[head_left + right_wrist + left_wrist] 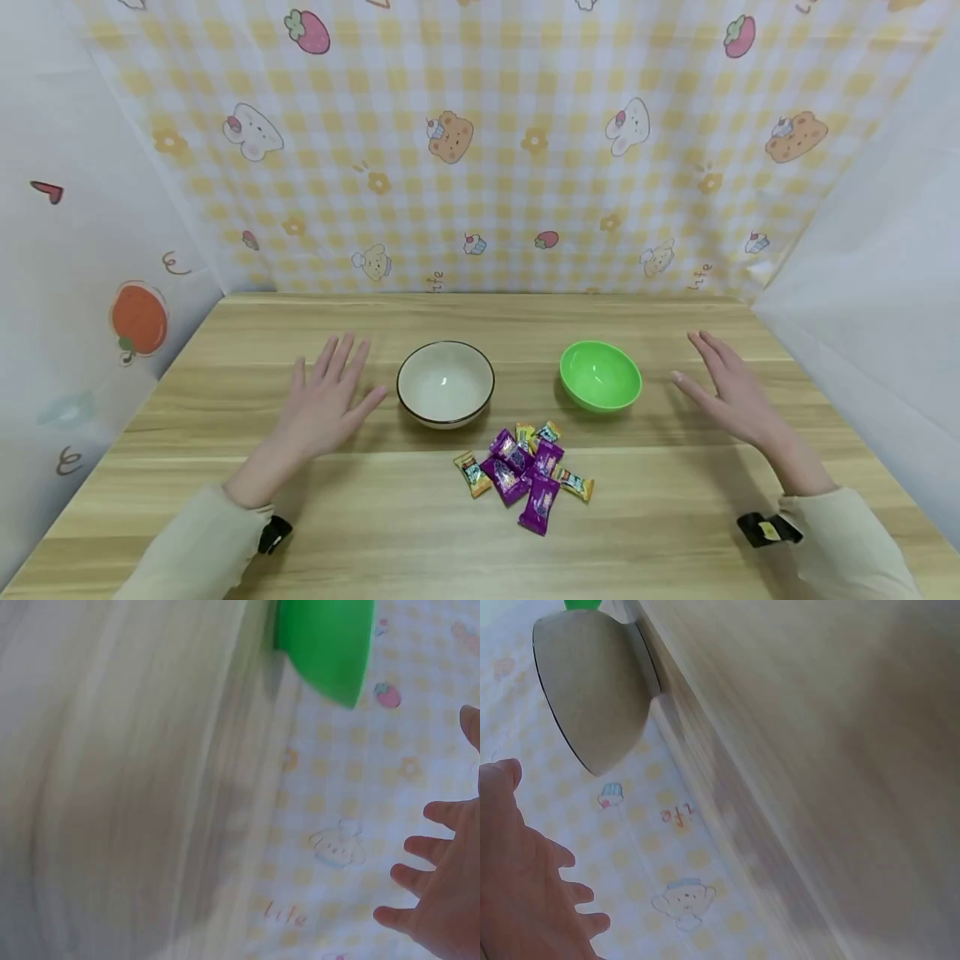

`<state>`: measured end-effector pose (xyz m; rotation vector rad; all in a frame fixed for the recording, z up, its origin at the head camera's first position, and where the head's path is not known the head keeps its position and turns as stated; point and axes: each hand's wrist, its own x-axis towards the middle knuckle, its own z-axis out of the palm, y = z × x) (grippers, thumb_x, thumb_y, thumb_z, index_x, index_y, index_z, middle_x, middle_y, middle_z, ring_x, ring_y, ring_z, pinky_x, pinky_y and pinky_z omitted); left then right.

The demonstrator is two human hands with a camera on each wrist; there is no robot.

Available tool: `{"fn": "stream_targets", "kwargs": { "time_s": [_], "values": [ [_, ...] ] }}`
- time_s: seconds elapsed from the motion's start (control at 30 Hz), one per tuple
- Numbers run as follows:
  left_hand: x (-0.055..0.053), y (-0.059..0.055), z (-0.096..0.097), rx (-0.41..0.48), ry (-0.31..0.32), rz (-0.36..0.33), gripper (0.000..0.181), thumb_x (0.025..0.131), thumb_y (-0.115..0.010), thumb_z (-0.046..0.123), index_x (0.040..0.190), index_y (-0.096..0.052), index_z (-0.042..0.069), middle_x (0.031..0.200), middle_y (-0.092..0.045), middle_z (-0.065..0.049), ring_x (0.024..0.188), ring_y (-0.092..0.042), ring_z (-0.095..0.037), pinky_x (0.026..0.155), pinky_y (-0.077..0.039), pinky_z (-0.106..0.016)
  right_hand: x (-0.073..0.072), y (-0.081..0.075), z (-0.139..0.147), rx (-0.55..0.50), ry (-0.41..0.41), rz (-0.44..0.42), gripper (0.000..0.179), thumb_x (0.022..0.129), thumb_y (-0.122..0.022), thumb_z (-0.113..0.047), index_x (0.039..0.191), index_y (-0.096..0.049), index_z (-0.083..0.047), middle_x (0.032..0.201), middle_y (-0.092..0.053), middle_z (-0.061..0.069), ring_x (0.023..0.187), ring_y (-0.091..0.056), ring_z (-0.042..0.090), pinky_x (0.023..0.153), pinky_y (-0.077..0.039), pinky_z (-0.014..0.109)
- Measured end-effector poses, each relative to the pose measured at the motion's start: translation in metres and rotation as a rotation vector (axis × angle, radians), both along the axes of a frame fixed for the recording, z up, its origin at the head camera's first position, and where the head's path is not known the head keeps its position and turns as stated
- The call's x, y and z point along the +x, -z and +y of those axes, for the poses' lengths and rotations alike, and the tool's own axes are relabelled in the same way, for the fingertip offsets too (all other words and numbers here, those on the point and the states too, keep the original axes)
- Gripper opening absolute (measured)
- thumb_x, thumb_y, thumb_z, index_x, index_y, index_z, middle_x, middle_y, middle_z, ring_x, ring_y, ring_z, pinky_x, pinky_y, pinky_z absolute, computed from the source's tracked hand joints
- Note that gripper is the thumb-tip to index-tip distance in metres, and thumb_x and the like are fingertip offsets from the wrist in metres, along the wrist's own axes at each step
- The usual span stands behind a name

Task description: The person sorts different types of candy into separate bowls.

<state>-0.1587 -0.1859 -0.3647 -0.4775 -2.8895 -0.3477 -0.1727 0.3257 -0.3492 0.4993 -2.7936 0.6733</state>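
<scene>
My left hand is held over the table with its fingers spread, just left of a white bowl with a dark rim. To the right, my right hand has its fingers extended and nothing in it; the smaller green bowl is the thing nearest to it. Both bowls stand upright with nothing in them. In front of and between them lies a loose pile of wrapped candies: several purple packets and several yellow ones. In the wrist views neither hand touches a bowl.
The wood-grain table carries all of this. A yellow checked cloth with cartoon prints hangs behind its far edge. White cloth walls close off the left and right sides. Each wrist wears a black strap.
</scene>
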Motion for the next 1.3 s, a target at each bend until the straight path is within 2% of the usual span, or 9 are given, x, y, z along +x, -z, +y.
{"fn": "stream_targets", "kwargs": {
  "time_s": [0.17,0.3,0.47,0.57,0.7,0.9,1.0,1.17,1.3],
  "values": [
    [-0.003,-0.002,0.012,-0.011,0.030,-0.022,0.074,0.088,-0.029,0.058,0.143,-0.010,0.011,0.146,-0.001,-0.010,0.131,0.005,-0.027,0.095,0.005,-0.059,0.006,-0.011,-0.016,-0.076,-0.060,-0.022,0.064,0.089,-0.052,-0.025,0.141,-0.019,-0.007,0.140,-0.018,0.021,0.125,-0.016,0.041,0.090,-0.017,0.062],
    [-0.004,-0.001,0.021,-0.025,0.058,-0.028,0.076,0.087,-0.030,0.059,0.143,-0.011,0.011,0.146,-0.003,-0.010,0.131,0.003,-0.027,0.095,0.004,-0.059,0.014,-0.018,-0.032,-0.116,-0.112,-0.045,0.059,0.090,-0.051,-0.022,0.140,-0.023,-0.012,0.138,-0.025,0.017,0.123,-0.023,0.039,0.088,-0.023,0.061],
    [-0.004,-0.001,0.029,-0.039,0.093,-0.042,0.077,0.086,-0.030,0.060,0.142,-0.012,0.011,0.146,-0.006,-0.010,0.131,0.000,-0.028,0.096,0.003,-0.057,0.023,-0.022,-0.058,-0.212,-0.209,-0.092,0.047,0.090,-0.052,-0.015,0.134,-0.035,-0.010,0.129,-0.042,0.011,0.112,-0.042,0.030,0.084,-0.038,0.047],
    [-0.004,0.000,0.032,-0.050,0.109,-0.058,0.079,0.085,-0.031,0.062,0.142,-0.014,0.011,0.146,-0.007,-0.009,0.131,0.000,-0.028,0.096,0.004,-0.058,0.030,-0.022,-0.073,-0.262,-0.252,-0.171,0.040,0.091,-0.051,-0.016,0.129,-0.042,-0.005,0.123,-0.049,0.009,0.103,-0.050,0.024,0.079,-0.044,0.035],
    [-0.005,0.004,0.034,-0.066,0.125,-0.068,0.083,0.083,-0.033,0.065,0.141,-0.017,0.008,0.146,-0.008,-0.009,0.131,-0.002,-0.028,0.095,0.002,-0.059,0.039,-0.018,-0.089,-0.301,-0.273,-0.307,0.038,0.090,-0.052,-0.021,0.124,-0.047,-0.005,0.116,-0.054,0.009,0.096,-0.054,0.018,0.074,-0.046,0.028],
    [-0.004,0.008,0.036,-0.067,0.132,-0.081,0.085,0.082,-0.033,0.066,0.141,-0.018,0.008,0.146,-0.008,-0.008,0.131,-0.003,-0.028,0.096,0.001,-0.059,0.045,-0.009,-0.101,-0.331,-0.353,-0.542,0.039,0.090,-0.052,-0.023,0.124,-0.046,-0.004,0.113,-0.054,0.015,0.094,-0.054,0.024,0.070,-0.048,0.036],
    [-0.003,0.008,0.036,-0.057,0.127,-0.100,0.084,0.082,-0.032,0.066,0.142,-0.017,0.009,0.146,-0.008,-0.008,0.131,-0.002,-0.028,0.096,0.003,-0.057,0.045,-0.004,-0.105,-0.330,-0.385,-0.628,0.040,0.090,-0.052,-0.022,0.125,-0.045,-0.002,0.111,-0.054,0.014,0.091,-0.055,0.024,0.067,-0.048,0.038],
    [-0.003,0.008,0.036,-0.057,0.125,-0.113,0.084,0.082,-0.032,0.066,0.142,-0.016,0.009,0.146,-0.009,-0.008,0.131,-0.002,-0.028,0.097,0.004,-0.057,0.042,0.007,-0.108,-0.337,-0.411,-0.708,0.041,0.088,-0.055,-0.020,0.122,-0.047,0.001,0.103,-0.056,0.012,0.087,-0.056,0.022,0.064,-0.048,0.036],
    [-0.003,0.008,0.036,-0.054,0.126,-0.116,0.083,0.082,-0.033,0.065,0.142,-0.016,0.009,0.146,-0.010,-0.008,0.131,-0.003,-0.028,0.097,0.003,-0.057,0.041,0.016,-0.109,-0.338,-0.437,-0.716,0.040,0.084,-0.060,-0.018,0.117,-0.050,0.003,0.097,-0.057,0.009,0.088,-0.054,0.021,0.069,-0.047,0.031]
  ]
}}
